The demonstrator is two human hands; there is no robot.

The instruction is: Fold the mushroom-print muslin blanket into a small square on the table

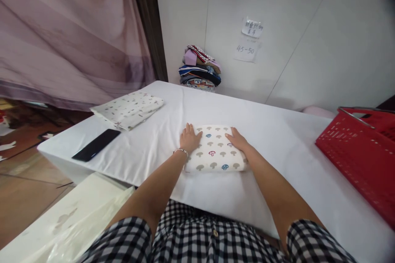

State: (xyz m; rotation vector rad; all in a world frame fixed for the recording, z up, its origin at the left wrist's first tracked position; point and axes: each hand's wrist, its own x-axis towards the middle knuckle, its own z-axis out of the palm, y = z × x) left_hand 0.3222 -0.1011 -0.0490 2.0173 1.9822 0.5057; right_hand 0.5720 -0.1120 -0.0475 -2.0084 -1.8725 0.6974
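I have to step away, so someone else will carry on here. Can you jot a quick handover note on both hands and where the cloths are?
Left hand: flat, palm down on the left edge of the mushroom cloth, gripping nothing.
Right hand: flat on the same cloth's upper right part, also open.
Mushroom cloth: folded into a small rectangle, lying on the white table right in front of the person.
Done: it looks fully folded; a second folded cloth lies far left, by a phone.
Left: probably moving this one aside. The red basket at right may hold more; its contents are unclear.
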